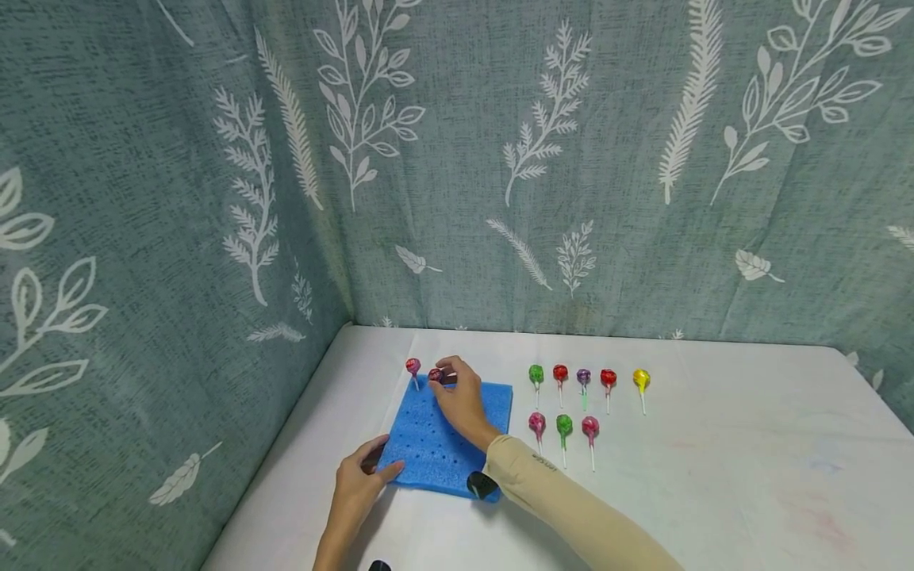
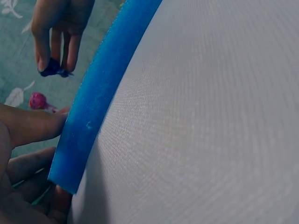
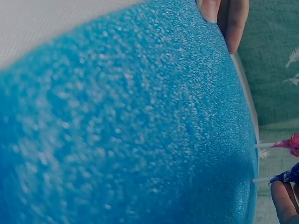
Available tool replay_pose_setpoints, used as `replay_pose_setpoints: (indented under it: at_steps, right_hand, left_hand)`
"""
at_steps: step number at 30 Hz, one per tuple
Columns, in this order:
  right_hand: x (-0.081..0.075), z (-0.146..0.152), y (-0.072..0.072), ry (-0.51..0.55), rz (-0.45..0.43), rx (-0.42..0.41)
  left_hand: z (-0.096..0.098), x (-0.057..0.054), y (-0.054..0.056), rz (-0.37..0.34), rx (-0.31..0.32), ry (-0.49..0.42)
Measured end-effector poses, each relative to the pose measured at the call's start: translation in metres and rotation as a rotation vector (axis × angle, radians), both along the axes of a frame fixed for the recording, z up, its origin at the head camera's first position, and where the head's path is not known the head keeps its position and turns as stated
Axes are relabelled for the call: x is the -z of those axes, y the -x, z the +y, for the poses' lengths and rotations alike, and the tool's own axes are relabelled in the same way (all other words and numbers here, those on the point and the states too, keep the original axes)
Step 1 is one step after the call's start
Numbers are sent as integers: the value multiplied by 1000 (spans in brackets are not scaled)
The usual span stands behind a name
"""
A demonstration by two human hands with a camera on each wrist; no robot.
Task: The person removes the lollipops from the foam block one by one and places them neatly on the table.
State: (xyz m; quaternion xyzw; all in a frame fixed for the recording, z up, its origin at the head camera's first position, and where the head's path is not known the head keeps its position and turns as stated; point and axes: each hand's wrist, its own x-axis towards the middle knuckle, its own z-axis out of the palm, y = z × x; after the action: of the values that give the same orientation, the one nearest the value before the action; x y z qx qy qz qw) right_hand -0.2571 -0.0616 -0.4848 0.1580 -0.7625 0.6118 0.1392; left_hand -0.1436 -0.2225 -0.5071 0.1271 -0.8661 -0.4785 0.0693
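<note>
A blue foam block (image 1: 443,469) with rows of small holes lies on the white table. My left hand (image 1: 357,480) grips its near left corner, thumb on the top face and fingers at the side and below. Over the far left part of the block, my right hand (image 1: 462,403) pinches a dark-wrapped lollipop (image 1: 435,374) by its head. That lollipop looks blue in the right wrist view, its white stick reaching the foam; whether the tip is in a hole I cannot tell. Beside it, a pink lollipop (image 1: 413,365) stands upright at the block's far left corner.
Right of the block, loose lollipops lie in two rows. The far row has green (image 1: 535,373), red (image 1: 560,372), purple (image 1: 583,377) and yellow (image 1: 641,378) ones; the near row has pink (image 1: 537,423) and green (image 1: 564,426) ones. A patterned curtain (image 1: 457,262) hangs behind the table.
</note>
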Motion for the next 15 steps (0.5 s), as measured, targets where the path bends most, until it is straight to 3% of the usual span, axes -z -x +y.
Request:
replay_pose_setpoints:
  at_steps: [5,12,15]
  right_hand:
    - [-4,4,2,5,9,5]
    - [-18,10,6,46,144,-25]
    - [-26,14,4,48,142,-53]
  left_hand:
    - [2,0,1,-2,-5,2]
    - [4,-2,2,-10,-13,20]
    - [3,-4,2,-11,-15,34]
